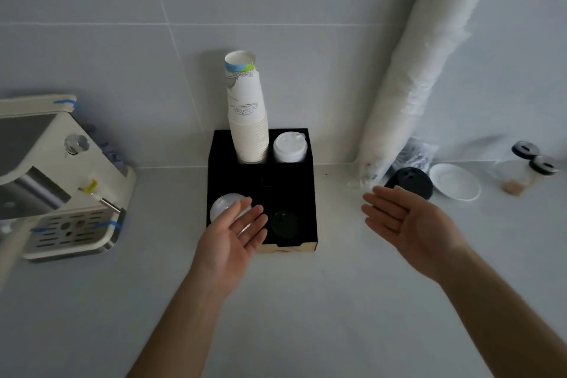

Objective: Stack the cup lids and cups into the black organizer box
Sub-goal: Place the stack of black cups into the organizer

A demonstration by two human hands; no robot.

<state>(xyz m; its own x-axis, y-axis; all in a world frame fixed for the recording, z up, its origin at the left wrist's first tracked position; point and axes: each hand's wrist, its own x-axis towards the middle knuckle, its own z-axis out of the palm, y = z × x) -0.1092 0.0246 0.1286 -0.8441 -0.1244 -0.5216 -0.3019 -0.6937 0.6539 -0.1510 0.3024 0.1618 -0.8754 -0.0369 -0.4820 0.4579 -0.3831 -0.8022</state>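
cup stack (247,120) in organizer box (291,187), rear left compartment

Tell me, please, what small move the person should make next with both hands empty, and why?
Probably the right hand should reach to the black lids on the counter beside it. Both hands are open and hold nothing; the left hand hovers over the black organizer box, whose four slots already hold cups and lids. Those loose black lids seem to belong with the black ones in the front right slot.
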